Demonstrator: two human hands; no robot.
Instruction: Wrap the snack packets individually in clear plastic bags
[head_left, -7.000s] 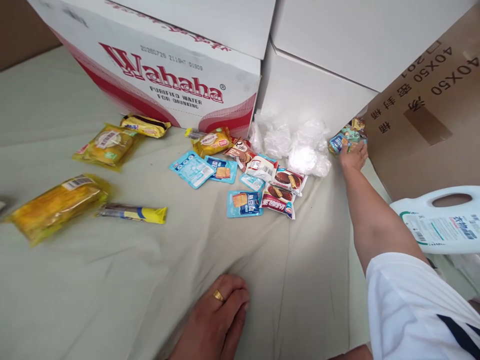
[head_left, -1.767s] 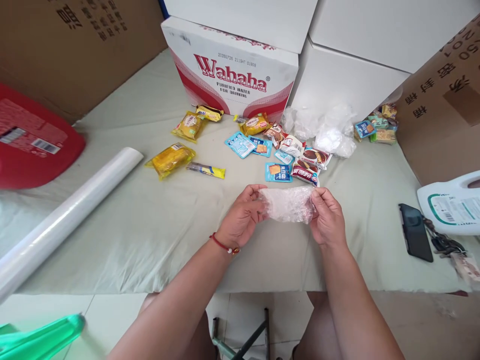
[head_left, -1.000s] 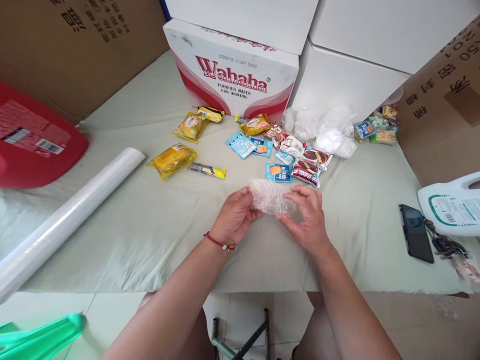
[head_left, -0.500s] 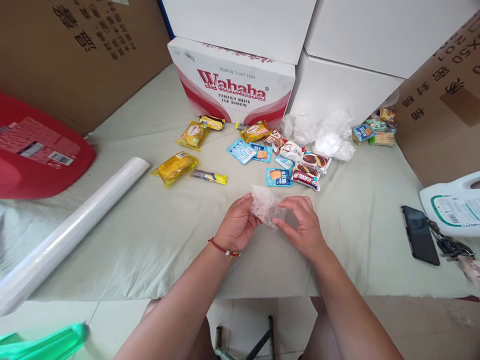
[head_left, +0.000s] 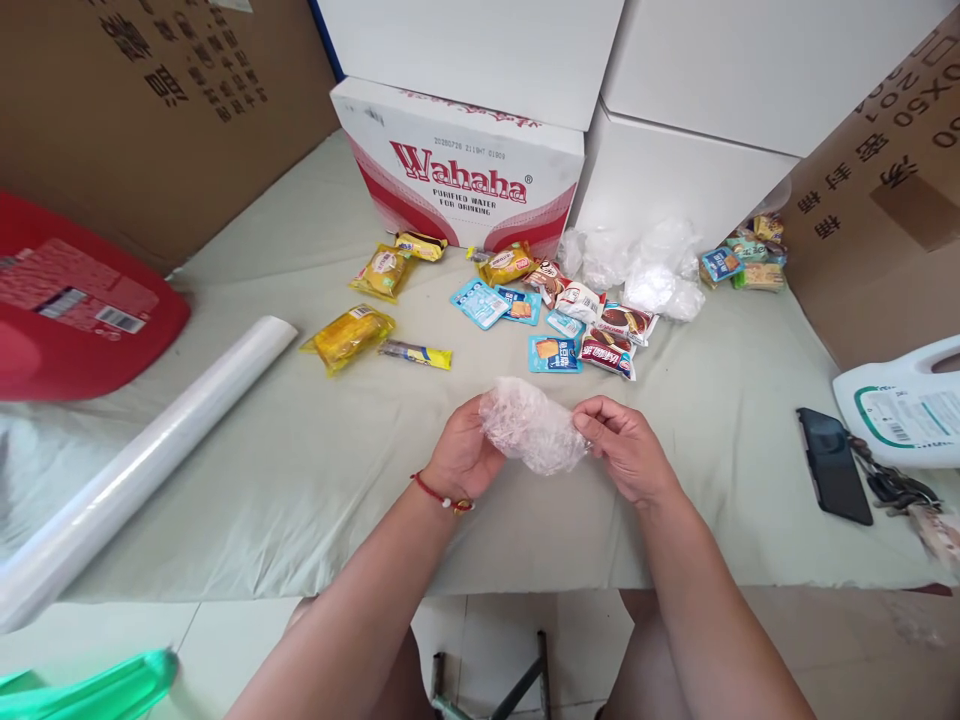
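A crumpled clear plastic bag is stretched between my hands above the cloth-covered table. My left hand, with a red cord bracelet at the wrist, grips its left end; some fingers are hidden behind the film. My right hand pinches the bag's right edge between thumb and fingers. Just beyond lie a blue snack packet, a dark red cake packet and a slim yellow-and-grey stick packet. Farther left is a yellow bread packet.
A white Wahaha carton stands at the back, with crumpled clear bags to its right. A long plastic film roll and a red jug occupy the left. On the right are a phone, keys and a white jug.
The plastic bag has been spread wider between my hands. My right hand has moved slightly right and closed on its edge; my left hand has shifted slightly left.
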